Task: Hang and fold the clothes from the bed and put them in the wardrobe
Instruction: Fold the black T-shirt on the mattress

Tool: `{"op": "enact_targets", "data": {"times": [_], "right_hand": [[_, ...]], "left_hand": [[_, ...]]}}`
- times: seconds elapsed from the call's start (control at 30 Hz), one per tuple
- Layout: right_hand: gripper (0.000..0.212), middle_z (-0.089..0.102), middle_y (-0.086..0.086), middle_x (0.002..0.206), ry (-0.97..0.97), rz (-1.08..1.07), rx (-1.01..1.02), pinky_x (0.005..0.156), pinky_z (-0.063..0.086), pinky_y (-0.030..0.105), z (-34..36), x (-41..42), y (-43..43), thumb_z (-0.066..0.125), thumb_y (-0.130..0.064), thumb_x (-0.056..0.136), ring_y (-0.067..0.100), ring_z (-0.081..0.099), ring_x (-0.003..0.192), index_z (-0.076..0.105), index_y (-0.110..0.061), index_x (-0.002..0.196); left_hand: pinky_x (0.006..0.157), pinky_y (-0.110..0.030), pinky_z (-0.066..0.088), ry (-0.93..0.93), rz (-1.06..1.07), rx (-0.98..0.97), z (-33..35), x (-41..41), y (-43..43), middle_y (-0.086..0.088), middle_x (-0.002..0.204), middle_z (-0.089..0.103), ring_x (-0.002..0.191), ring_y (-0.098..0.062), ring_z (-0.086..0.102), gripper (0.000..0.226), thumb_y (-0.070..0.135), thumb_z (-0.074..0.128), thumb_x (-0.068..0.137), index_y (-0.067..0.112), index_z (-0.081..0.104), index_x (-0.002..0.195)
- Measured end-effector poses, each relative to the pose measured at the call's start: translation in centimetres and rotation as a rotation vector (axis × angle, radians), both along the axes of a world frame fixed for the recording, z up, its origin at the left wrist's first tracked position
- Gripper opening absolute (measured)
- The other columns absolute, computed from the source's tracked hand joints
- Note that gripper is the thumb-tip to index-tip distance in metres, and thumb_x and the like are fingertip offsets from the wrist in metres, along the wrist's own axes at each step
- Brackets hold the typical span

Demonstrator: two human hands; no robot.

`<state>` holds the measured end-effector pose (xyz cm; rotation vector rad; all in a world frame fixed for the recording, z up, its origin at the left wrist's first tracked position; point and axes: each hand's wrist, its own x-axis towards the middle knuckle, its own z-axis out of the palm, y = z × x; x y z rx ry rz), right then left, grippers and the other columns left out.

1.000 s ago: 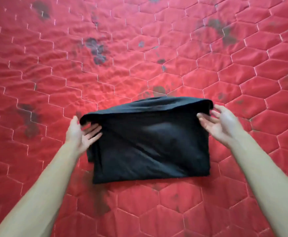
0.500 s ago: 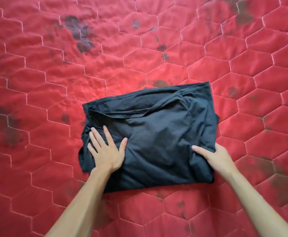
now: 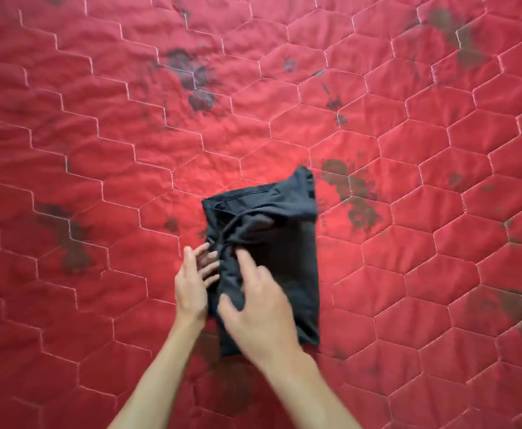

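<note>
Centrally, in the head view, a folded black garment [image 3: 272, 258] lies on a bed covered by a red quilted mattress [image 3: 98, 150] stitched in a pale hexagon pattern. The garment forms a narrow upright rectangle, its right edge straight, its upper portion bunched into a creased flap with one corner pointing away from the viewer. Dark stains [image 3: 354, 193] mark the red cover just right of that corner, and further blotches are scattered toward the far side and the left.

Both bare forearms enter from the lower edge. The left hand [image 3: 193, 283] sits at the garment's left edge, fingers extended and partly tucked against or under the fabric; its grip is loose, and whether any cloth is pinched cannot be told. The right hand [image 3: 259, 308] rests on top of the garment's lower left part, fingers spread and fairly straight, pressing the cloth flat in a released grip. Motion blur softens the outlines of both hands.
</note>
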<state>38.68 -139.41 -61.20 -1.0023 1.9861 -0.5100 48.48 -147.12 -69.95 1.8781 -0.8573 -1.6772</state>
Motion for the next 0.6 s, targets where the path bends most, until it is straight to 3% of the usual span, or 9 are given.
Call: {"op": "enact_targets", "data": {"times": [0.07,0.13,0.2,0.23,0.3,0.37,0.43,0.53,0.6], "right_hand": [[0.071,0.046,-0.004,0.118,-0.13,0.073,0.092,0.093,0.048,0.033,-1.1,2.8,0.2,0.055,-0.042,0.09,0.017,0.056,0.107,0.023,-0.034,0.153],[0.062,0.046,-0.007,0.121,-0.168,0.017,0.082,0.096,0.046,0.031,-2.0,3.7,1.3,0.055,-0.039,0.092,0.013,0.056,0.108,0.032,-0.033,0.149],[0.052,0.049,-0.004,0.125,0.004,-0.094,0.034,0.101,0.043,0.032,-3.2,2.7,2.5,0.059,-0.029,0.091,0.016,0.052,0.114,0.046,-0.025,0.141],[0.051,0.048,0.0,0.128,0.122,-0.157,0.037,0.104,0.04,0.034,-4.0,1.8,3.0,0.062,-0.026,0.089,0.019,0.049,0.118,0.049,-0.021,0.138],[0.06,0.046,0.009,0.136,0.262,-0.288,0.128,0.107,0.035,0.039,-5.5,-0.9,3.7,0.069,-0.027,0.085,0.027,0.044,0.125,0.046,-0.014,0.14],[0.075,0.047,0.01,0.138,0.163,-0.351,0.287,0.11,0.036,0.042,-6.6,-3.5,4.1,0.074,-0.036,0.081,0.028,0.044,0.129,0.039,-0.013,0.144],[0.074,0.057,0.002,0.132,-0.014,-0.361,0.407,0.106,0.042,0.043,-7.6,-5.2,4.9,0.078,-0.045,0.075,0.022,0.053,0.124,0.046,-0.018,0.137],[0.042,0.075,-0.01,0.102,-0.172,-0.355,0.483,0.092,0.053,0.04,-8.2,-5.9,6.7,0.08,-0.047,0.071,0.011,0.069,0.098,0.071,-0.022,0.104],[0.026,0.076,-0.014,0.091,-0.284,-0.391,0.469,0.086,0.055,0.034,-7.7,-5.5,8.1,0.079,-0.04,0.076,0.007,0.071,0.092,0.075,-0.024,0.096]], "left_hand": [[0.085,-0.034,0.053,0.1,0.003,0.126,-0.5,1.5,-0.9,-0.002,0.101,0.073,0.093,-0.017,0.068,0.049,0.059,0.03,0.101,0.025,0.063,0.114],[0.1,-0.035,0.05,0.049,-0.142,0.173,-1.6,2.9,-1.1,-0.001,0.106,0.073,0.102,-0.011,0.068,0.056,0.073,0.047,0.089,0.027,0.064,0.116],[0.089,-0.017,0.051,-0.114,-0.3,0.105,-2.0,3.4,-0.9,0.004,0.092,0.072,0.086,0.005,0.067,0.05,0.055,0.07,0.085,0.023,0.059,0.121],[0.081,-0.017,0.052,-0.205,-0.353,0.054,-2.2,3.5,-0.7,0.006,0.088,0.071,0.081,0.003,0.068,0.053,0.045,0.077,0.082,0.023,0.056,0.125],[0.086,-0.032,0.053,-0.39,-0.44,-0.017,-2.2,3.5,-0.1,0.006,0.091,0.07,0.089,-0.013,0.068,0.06,0.042,0.084,0.075,0.023,0.056,0.125],[0.092,-0.042,0.05,-0.531,-0.456,-0.03,-2.4,3.7,0.6,0.001,0.095,0.068,0.095,-0.024,0.066,0.058,0.05,0.082,0.073,0.021,0.058,0.118],[0.094,-0.044,0.048,-0.566,-0.469,-0.007,-1.6,3.4,1.1,-0.004,0.104,0.065,0.103,-0.029,0.063,0.061,0.06,0.076,0.073,0.02,0.057,0.116],[0.095,-0.041,0.045,-0.626,-0.602,0.083,0.0,2.9,2.7,-0.008,0.12,0.054,0.115,-0.031,0.056,0.079,0.069,0.071,0.071,0.019,0.05,0.127],[0.09,-0.04,0.045,-0.723,-0.69,0.161,0.6,3.3,3.8,-0.008,0.121,0.056,0.116,-0.032,0.057,0.081,0.073,0.07,0.069,0.018,0.049,0.125]]}}
